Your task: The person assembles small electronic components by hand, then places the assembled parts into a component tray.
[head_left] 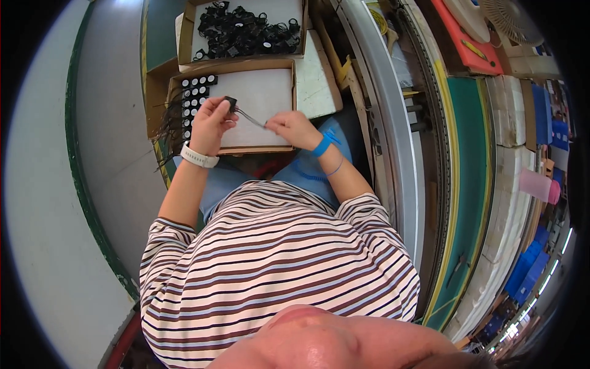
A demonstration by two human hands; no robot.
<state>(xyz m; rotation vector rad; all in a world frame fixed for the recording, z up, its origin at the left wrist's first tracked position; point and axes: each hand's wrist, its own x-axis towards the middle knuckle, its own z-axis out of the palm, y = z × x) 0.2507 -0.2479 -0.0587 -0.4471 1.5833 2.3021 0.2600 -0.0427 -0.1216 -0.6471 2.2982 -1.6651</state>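
Above a cardboard box (294, 111) with a white lining, my left hand (212, 123) pinches a small black part (230, 103) with thin dark wires (251, 119) trailing from it. The fingers of my right hand (295, 129) are closed on the free end of those wires, so they run taut between both hands. Rows of similar black parts with round white tops (195, 91) line the left side of the box, their wires hanging over its left wall. My left wrist wears a white band; a blue strap with a cord circles my right wrist.
Behind stands a second box (302, 37) holding a tangled heap of black wired parts (246, 31). A white foam slab (316, 74) lies to the right. Beyond it runs a metal rail (393, 123) beside a green conveyor belt (467, 135). Far right are a fan (507, 18) and a pink cup (538, 186).
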